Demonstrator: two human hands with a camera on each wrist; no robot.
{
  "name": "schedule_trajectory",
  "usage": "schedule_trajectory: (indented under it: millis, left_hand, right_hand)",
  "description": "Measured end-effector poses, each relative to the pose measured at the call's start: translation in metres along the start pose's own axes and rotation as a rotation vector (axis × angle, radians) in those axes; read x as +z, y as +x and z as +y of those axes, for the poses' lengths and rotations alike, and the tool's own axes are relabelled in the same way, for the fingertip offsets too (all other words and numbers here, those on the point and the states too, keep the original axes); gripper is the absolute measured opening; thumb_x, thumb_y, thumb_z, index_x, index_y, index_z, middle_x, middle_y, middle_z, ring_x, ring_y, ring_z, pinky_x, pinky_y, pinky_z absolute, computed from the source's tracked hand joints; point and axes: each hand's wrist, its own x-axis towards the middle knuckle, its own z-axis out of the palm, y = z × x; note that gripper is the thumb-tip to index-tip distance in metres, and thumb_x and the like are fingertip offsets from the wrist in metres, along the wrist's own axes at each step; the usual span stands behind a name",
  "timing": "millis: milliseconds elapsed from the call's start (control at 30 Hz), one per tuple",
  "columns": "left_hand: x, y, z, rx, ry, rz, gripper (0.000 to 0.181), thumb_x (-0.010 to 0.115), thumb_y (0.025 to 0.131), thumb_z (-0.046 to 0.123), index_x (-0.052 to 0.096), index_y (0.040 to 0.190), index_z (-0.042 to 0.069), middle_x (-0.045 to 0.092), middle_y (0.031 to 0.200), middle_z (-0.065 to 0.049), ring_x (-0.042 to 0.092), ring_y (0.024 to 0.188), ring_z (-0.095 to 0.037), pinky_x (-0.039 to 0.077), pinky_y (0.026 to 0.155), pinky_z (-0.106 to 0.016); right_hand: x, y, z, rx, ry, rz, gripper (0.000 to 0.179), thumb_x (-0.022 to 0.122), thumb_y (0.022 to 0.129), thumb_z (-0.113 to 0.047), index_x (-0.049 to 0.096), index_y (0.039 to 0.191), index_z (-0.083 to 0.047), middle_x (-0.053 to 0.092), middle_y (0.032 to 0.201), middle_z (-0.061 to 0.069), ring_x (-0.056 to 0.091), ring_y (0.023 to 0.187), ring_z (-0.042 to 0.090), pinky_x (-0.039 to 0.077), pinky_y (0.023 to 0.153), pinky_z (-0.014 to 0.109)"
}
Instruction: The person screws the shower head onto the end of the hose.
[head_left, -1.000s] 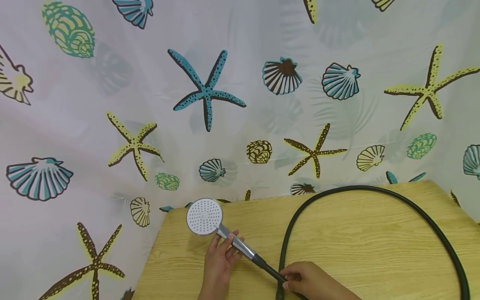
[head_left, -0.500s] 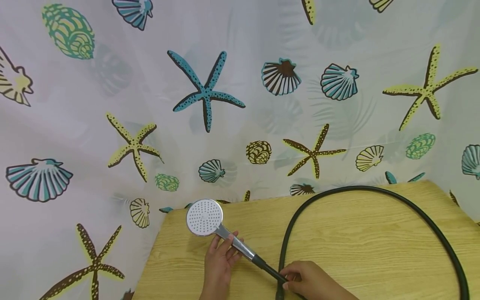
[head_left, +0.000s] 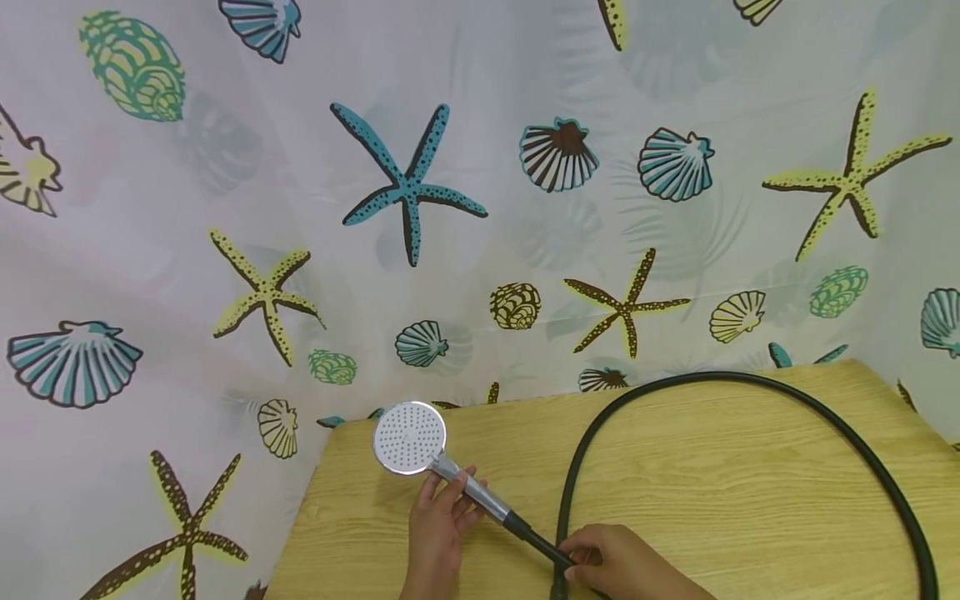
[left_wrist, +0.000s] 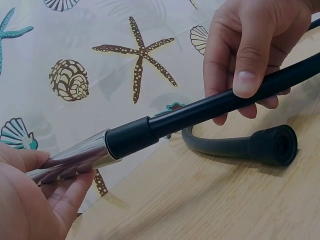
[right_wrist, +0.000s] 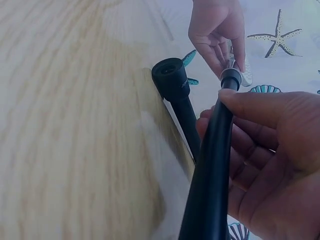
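Observation:
A shower head (head_left: 409, 437) with a round white nozzle face and a chrome handle is held up by my left hand (head_left: 438, 529), its thumb and fingers around the handle. A black connector (left_wrist: 131, 136) joins the handle's lower end to a black shower hose (head_left: 726, 377). My right hand (head_left: 618, 560) pinches that hose a short way below the connector, thumb on top and fingers beneath, as the left wrist view shows. The hose's loose end, a wider black fitting (left_wrist: 274, 145) with a round opening, lies on the table near the right hand.
The hose loops in a wide arc over the wood-grain table (head_left: 720, 475) to the right. A white curtain (head_left: 495, 233) printed with starfish and shells hangs behind the table and along its left and right sides.
The hands, shower head and hose keep almost the same places. The head view has shifted very slightly.

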Motion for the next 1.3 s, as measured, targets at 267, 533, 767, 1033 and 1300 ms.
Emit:
schedule_trajectory:
  millis: [267, 533, 767, 1033, 1300]
  left_hand:
    - [-0.002, 0.002, -0.0021, -0.01, 0.007, -0.007, 0.057, 0.063, 0.1, 0.015, 0.041, 0.15, 0.001, 0.075, 0.116, -0.008, 0.075, 0.099, -0.024, 0.064, 0.08, -0.037]
    - [-0.0033, 0.0013, -0.0029, -0.015, 0.042, -0.027, 0.061, 0.063, 0.1, 0.018, 0.037, 0.152, 0.0, 0.074, 0.121, -0.008, 0.075, 0.099, -0.02, 0.063, 0.081, -0.034]
    - [-0.0056, 0.0032, -0.0051, -0.022, 0.076, -0.034, 0.06, 0.063, 0.1, 0.021, 0.039, 0.151, 0.0, 0.071, 0.127, -0.012, 0.074, 0.102, -0.02, 0.063, 0.082, -0.033]
    - [-0.0086, 0.0037, -0.0072, -0.036, 0.082, -0.052, 0.064, 0.064, 0.1, 0.022, 0.035, 0.154, 0.001, 0.071, 0.126, -0.008, 0.074, 0.101, -0.017, 0.063, 0.084, -0.033]
    - [-0.0103, 0.0045, -0.0079, -0.049, 0.079, -0.059, 0.064, 0.064, 0.1, 0.022, 0.036, 0.153, 0.002, 0.068, 0.133, -0.011, 0.073, 0.101, -0.016, 0.063, 0.085, -0.033]
  right_hand:
    - [0.0005, 0.0007, 0.0017, -0.008, 0.007, -0.005, 0.023, 0.074, 0.091, -0.016, 0.074, 0.113, -0.006, 0.075, 0.103, 0.003, 0.062, 0.086, 0.004, 0.052, 0.072, 0.019]
    - [0.0007, 0.0004, 0.0009, -0.006, 0.008, -0.008, 0.021, 0.073, 0.092, -0.016, 0.074, 0.112, -0.008, 0.074, 0.104, 0.002, 0.062, 0.088, 0.004, 0.051, 0.074, 0.019]
    - [0.0017, 0.0011, 0.0032, -0.015, 0.002, -0.003, 0.021, 0.073, 0.092, -0.016, 0.075, 0.112, -0.008, 0.074, 0.104, 0.002, 0.062, 0.089, 0.002, 0.051, 0.075, 0.019]
    - [0.0023, 0.0014, 0.0046, -0.014, 0.017, -0.006, 0.02, 0.073, 0.092, -0.015, 0.075, 0.111, -0.008, 0.074, 0.104, 0.002, 0.062, 0.089, 0.003, 0.052, 0.075, 0.019]
    - [0.0029, 0.0019, 0.0038, -0.006, 0.036, -0.016, 0.021, 0.073, 0.092, -0.016, 0.075, 0.111, -0.007, 0.075, 0.102, -0.001, 0.063, 0.088, 0.003, 0.052, 0.075, 0.018]
